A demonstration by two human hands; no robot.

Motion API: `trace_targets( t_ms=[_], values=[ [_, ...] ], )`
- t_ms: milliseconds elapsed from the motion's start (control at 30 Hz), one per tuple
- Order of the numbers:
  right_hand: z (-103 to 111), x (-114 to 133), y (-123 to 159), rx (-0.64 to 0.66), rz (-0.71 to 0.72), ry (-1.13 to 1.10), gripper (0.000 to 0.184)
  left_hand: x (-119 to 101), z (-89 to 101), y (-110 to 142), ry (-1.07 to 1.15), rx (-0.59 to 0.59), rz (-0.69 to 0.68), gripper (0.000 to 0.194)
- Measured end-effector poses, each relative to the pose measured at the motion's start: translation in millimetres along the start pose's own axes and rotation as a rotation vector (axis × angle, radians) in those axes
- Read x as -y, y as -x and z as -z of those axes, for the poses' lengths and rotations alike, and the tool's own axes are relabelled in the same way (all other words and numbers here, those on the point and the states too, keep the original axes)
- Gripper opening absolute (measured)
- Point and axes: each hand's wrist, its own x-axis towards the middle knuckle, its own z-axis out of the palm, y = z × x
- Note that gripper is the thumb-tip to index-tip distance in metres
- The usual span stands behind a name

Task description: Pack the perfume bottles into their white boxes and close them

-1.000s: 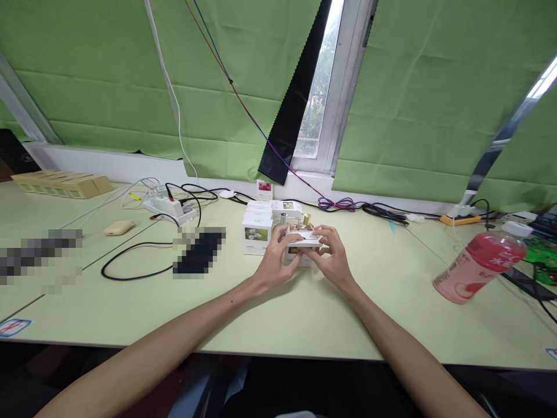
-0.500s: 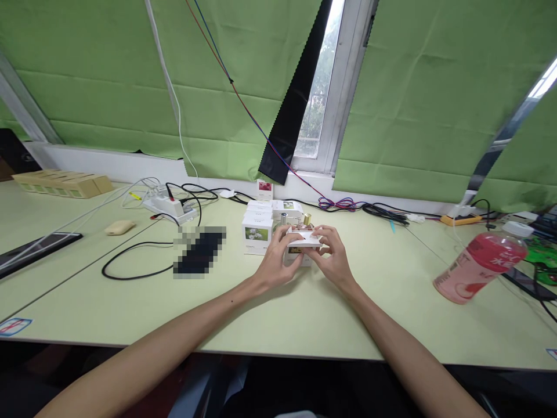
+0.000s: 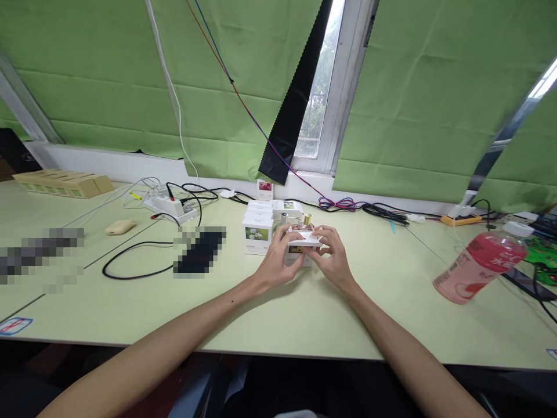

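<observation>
My left hand [image 3: 277, 259] and my right hand [image 3: 333, 255] grip a small white cardboard box [image 3: 300, 244] from its two sides, above the table. Fingers and thumbs of both hands are bent about its top, where a white flap shows. A dark picture on its front is partly covered by my fingers. Just behind the box stand small bottles, one with a silver cap [image 3: 284, 218] and one with a gold cap [image 3: 307, 219]; their bodies are mostly hidden. Left of my hands is a row of similar white boxes [image 3: 257, 244] with flower pictures.
A pink drink bottle [image 3: 481, 264] stands tilted-looking at the right. Power strip [image 3: 167, 206], black cables [image 3: 130, 277] and a cream-coloured case [image 3: 120, 227] lie at the left. Yellowish boxes [image 3: 61, 183] line the back left. Bundled wires [image 3: 385, 213] run along the wall.
</observation>
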Motion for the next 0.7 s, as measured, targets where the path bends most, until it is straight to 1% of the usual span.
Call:
trace_targets(
  t_ms=[400,700],
  values=[
    [0.1,0.2,-0.2,0.003,-0.008,0.03,0.03,-2.6,0.0,-1.0,-0.031,-0.013,0.003,0.037],
    [1.3,-3.0,-1.1,0.002,0.03,0.032,0.024,-1.5,-0.7,-0.5,-0.017,-0.016,-0.001,0.035]
  ],
)
